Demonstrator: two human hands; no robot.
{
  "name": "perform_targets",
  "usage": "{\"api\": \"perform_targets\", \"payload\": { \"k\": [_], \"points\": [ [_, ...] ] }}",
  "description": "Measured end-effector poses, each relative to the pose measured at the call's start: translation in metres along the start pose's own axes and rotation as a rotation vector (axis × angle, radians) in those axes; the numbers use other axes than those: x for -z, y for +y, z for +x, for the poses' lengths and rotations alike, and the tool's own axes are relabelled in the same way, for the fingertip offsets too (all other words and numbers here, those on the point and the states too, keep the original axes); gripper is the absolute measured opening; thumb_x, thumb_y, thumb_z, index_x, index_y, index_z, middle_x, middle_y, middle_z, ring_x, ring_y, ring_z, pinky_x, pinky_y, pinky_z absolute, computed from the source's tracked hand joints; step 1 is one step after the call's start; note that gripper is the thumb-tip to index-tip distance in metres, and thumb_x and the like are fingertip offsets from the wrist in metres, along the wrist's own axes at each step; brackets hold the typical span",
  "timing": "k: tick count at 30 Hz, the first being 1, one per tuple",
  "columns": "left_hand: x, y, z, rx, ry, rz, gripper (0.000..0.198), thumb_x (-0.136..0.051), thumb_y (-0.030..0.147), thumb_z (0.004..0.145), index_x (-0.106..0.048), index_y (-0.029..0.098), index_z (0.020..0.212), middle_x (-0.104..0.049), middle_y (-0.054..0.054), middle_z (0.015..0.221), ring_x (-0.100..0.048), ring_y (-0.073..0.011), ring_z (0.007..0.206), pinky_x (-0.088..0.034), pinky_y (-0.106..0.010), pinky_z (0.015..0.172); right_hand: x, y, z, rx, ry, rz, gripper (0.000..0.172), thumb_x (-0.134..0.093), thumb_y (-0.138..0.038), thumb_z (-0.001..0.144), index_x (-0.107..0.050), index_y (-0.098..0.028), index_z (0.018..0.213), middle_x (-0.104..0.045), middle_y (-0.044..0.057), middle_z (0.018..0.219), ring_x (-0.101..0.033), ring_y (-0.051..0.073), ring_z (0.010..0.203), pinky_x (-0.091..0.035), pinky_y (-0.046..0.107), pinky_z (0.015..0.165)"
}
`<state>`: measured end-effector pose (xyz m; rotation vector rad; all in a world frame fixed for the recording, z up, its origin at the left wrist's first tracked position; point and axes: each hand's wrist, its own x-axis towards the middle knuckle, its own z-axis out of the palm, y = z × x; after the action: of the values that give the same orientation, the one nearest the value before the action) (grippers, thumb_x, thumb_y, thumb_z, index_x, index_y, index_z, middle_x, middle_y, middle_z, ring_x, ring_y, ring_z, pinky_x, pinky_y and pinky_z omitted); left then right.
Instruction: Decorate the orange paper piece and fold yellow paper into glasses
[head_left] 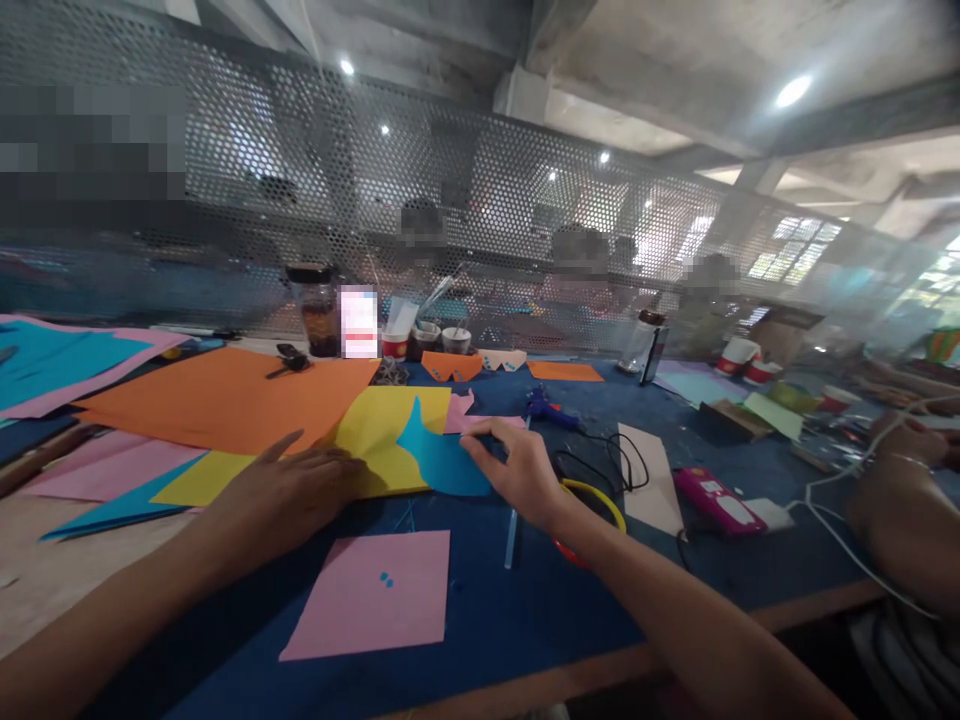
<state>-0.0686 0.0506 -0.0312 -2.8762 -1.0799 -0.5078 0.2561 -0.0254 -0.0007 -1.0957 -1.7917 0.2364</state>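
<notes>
My left hand (311,490) lies flat, fingers stretched, over the edge of a yellow paper sheet (394,430) and a large orange sheet (225,400). The thumb and fingers of my right hand (521,470) pinch the right side of a curved blue paper cutout (442,460), which partly overlaps the yellow sheet. Behind it shows a pink paper scrap (487,422). Closer to me, a pink square of paper (382,600) carries small blue bits. A clear glue stick (511,540) lies below my right hand. Yellow and red loops (600,495), perhaps scissor handles, are partly hidden by my right wrist.
A blue glue gun (551,408) with a black cord lies beyond my right hand. Orange and pale cutouts, cups (456,340) and a dark-lidded jar (313,310) stand before a perforated metal screen. A magenta box (720,500) and another person's arm (900,500) are at right.
</notes>
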Motion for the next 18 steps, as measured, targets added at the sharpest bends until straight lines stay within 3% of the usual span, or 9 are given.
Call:
{"api": "perform_targets", "payload": {
  "k": [5,8,11,13,15,18],
  "points": [
    [0.010,0.002,0.000,0.093,0.090,0.001,0.029,-0.059,0.041,0.086,-0.081,0.036,0.104,-0.083,-0.005,0.115,-0.074,-0.0378,0.113,-0.030,-0.065,0.123,0.002,-0.003,0.001,0.007,0.003,-0.013,0.013,-0.063,-0.030,0.101,-0.074,-0.023,0.098,-0.080,0.004,0.101,-0.076,0.020,0.093,-0.055,0.030,0.086],
    [0.013,0.009,-0.001,0.189,0.167,-0.057,0.042,-0.055,0.050,0.093,-0.073,0.032,0.126,-0.077,-0.007,0.131,-0.068,-0.0391,0.125,-0.038,-0.063,0.119,0.003,-0.007,0.000,0.048,-0.010,-0.011,0.013,-0.063,-0.031,0.102,-0.074,-0.023,0.100,-0.080,0.004,0.099,-0.075,0.019,0.092,-0.054,0.028,0.085],
    [0.016,0.021,-0.003,0.246,0.212,-0.164,0.056,-0.047,0.054,0.100,-0.048,0.034,0.153,-0.059,-0.008,0.155,-0.060,-0.0371,0.136,-0.050,-0.055,0.109,0.003,-0.014,-0.002,0.156,-0.061,-0.034,0.014,-0.063,-0.031,0.104,-0.074,-0.023,0.102,-0.079,0.004,0.099,-0.074,0.017,0.090,-0.054,0.027,0.084],
    [0.015,0.029,-0.003,0.166,0.244,-0.209,0.065,-0.051,0.050,0.101,-0.033,0.036,0.161,-0.050,-0.009,0.163,-0.055,-0.0346,0.142,-0.050,-0.051,0.110,0.004,-0.020,-0.003,0.238,-0.107,-0.065,0.016,-0.062,-0.032,0.105,-0.074,-0.022,0.102,-0.079,0.005,0.098,-0.073,0.017,0.089,-0.053,0.027,0.083],
    [0.013,0.035,-0.002,0.043,0.282,-0.218,0.068,-0.058,0.043,0.100,-0.030,0.036,0.161,-0.046,-0.010,0.164,-0.049,-0.0315,0.147,-0.045,-0.048,0.117,0.004,-0.024,-0.004,0.293,-0.142,-0.090,0.018,-0.059,-0.032,0.106,-0.073,-0.021,0.102,-0.078,0.005,0.096,-0.072,0.017,0.087,-0.053,0.028,0.082],
    [0.008,0.037,0.003,-0.083,0.388,-0.187,0.041,-0.062,0.032,0.099,-0.056,0.034,0.140,-0.054,-0.008,0.157,-0.050,-0.0276,0.146,-0.044,-0.046,0.119,0.005,-0.026,-0.005,0.325,-0.164,-0.108,0.020,-0.057,-0.033,0.107,-0.073,-0.021,0.104,-0.078,0.005,0.096,-0.071,0.018,0.087,-0.053,0.028,0.081]
  ]
}}
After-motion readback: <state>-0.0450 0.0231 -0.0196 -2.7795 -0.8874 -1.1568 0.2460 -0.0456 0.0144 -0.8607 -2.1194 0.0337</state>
